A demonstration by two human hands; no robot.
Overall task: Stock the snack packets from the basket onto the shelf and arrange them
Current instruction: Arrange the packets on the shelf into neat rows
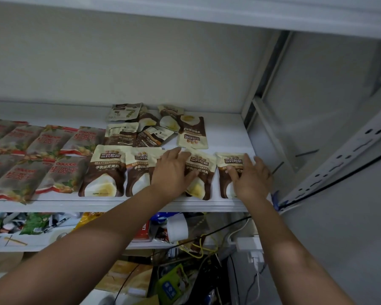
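Left hand (171, 172) presses one front-row packet (200, 164), right hand (251, 179) its neighbour (230, 162).

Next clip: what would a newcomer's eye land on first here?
The left hand and right hand lie flat on brown-and-cream packets in the front row of the white shelf. Red packets fill its left side, and a loose pile sits behind the row.

On the white shelf (97, 205), the left hand (171, 172) lies flat across a brown-and-cream snack packet (201, 166); the right hand (252, 179) presses the end packet (231, 160) beside it.
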